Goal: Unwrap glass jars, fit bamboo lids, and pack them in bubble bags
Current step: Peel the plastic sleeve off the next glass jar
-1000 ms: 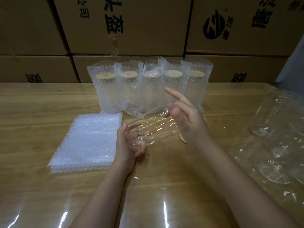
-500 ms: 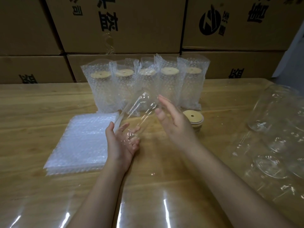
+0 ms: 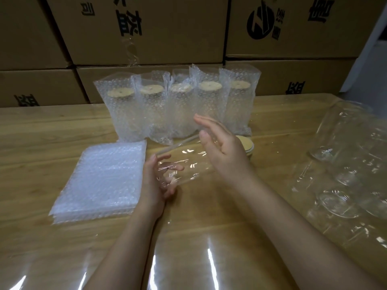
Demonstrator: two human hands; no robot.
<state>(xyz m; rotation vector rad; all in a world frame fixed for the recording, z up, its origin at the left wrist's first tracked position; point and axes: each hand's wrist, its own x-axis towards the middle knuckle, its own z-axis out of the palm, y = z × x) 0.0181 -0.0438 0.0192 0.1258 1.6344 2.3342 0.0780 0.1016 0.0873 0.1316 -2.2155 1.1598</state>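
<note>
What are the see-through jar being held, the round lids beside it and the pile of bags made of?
Jar: clear glossy glass, apparently; sharp white highlights. Lids: pale matte wood, probably bamboo. Bags: translucent plastic bubble film, dimpled all over.

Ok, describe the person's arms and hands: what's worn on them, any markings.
Nothing is worn. The left forearm and right forearm are bare to the frame's edge, with no sleeves or cuffs in view. The left hand and right hand have no gloves, and no rings, watch or bracelet show. The nails look short. No markings are visible.
</note>
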